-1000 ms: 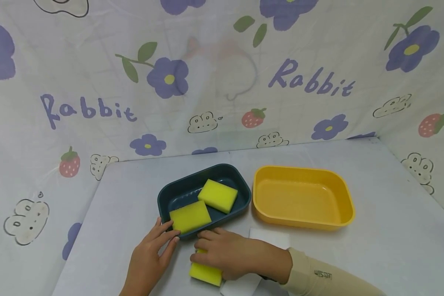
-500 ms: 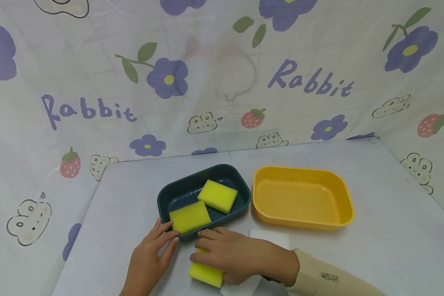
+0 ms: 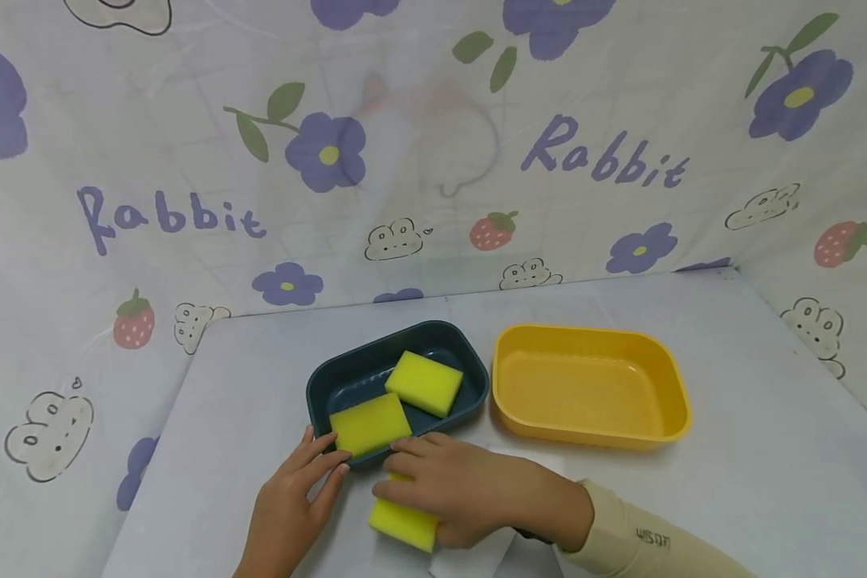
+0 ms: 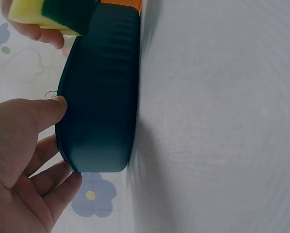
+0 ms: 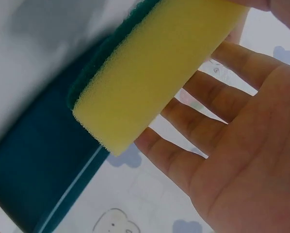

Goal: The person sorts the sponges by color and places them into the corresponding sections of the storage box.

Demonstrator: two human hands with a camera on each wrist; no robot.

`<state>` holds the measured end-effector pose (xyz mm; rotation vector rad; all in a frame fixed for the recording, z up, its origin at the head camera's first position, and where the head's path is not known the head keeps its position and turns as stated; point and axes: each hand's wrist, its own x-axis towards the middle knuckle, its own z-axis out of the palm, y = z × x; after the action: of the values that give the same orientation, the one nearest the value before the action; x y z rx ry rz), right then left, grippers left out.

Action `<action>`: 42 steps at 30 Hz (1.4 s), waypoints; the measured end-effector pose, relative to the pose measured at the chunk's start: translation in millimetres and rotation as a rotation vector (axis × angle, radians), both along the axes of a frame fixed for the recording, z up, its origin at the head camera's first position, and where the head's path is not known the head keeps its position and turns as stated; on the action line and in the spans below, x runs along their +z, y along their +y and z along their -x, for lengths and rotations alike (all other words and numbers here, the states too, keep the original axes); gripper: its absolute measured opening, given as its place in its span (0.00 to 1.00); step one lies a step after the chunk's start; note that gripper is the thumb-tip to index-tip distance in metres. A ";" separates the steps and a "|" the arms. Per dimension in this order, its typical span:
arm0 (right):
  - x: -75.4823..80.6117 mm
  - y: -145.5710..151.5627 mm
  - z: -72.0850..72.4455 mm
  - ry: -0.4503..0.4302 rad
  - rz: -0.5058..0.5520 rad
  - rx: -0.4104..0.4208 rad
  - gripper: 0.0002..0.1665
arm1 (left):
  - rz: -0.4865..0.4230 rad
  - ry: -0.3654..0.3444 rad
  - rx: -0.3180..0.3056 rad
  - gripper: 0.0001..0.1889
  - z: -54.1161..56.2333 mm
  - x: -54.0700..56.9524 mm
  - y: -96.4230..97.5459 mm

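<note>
- My right hand (image 3: 448,486) grasps a rectangular yellow foam sponge with a green scouring layer (image 5: 154,63) between thumb and fingers, green side down, presumably for a secure hold on its soft sides; it hangs above the white-covered table (image 3: 766,401).
- My left hand (image 3: 289,498), fingers extended, rests on a corner of the dark teal, rounded-rectangular plastic-looking box (image 4: 99,87), seemingly to steady it.
- Two plain yellow sponges (image 3: 370,424) lie inside.
- The teal box's near wall separates my sponge from its interior.
- Just beside: an orange-yellow, rounded-rectangular plastic-looking box (image 3: 578,393).
- My beige sleeve (image 3: 650,542) and forearm partly hide a flat white object (image 3: 470,558), unidentifiable.
</note>
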<state>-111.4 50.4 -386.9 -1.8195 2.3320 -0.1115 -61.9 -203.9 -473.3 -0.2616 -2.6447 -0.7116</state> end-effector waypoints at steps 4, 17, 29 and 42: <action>3.3 0.3 1.6 -0.020 0.005 -0.005 0.43 | -0.002 -0.007 0.003 0.11 -0.3 -2.1 -0.4; 8.8 -0.5 3.6 -0.016 0.027 -0.014 0.43 | -0.004 0.013 -0.003 0.11 0.1 -0.6 -0.9; 20.4 0.1 9.0 0.030 0.080 -0.050 0.42 | 0.001 -0.012 0.005 0.12 1.0 0.8 -0.4; 18.0 1.2 28.9 0.098 0.127 -0.191 0.43 | -0.012 0.017 -0.018 0.11 1.2 0.5 -2.7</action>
<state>-140.2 51.6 -369.0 -1.6880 2.6199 -0.2049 -63.1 -206.7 -472.8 -0.2872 -2.6240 -0.7278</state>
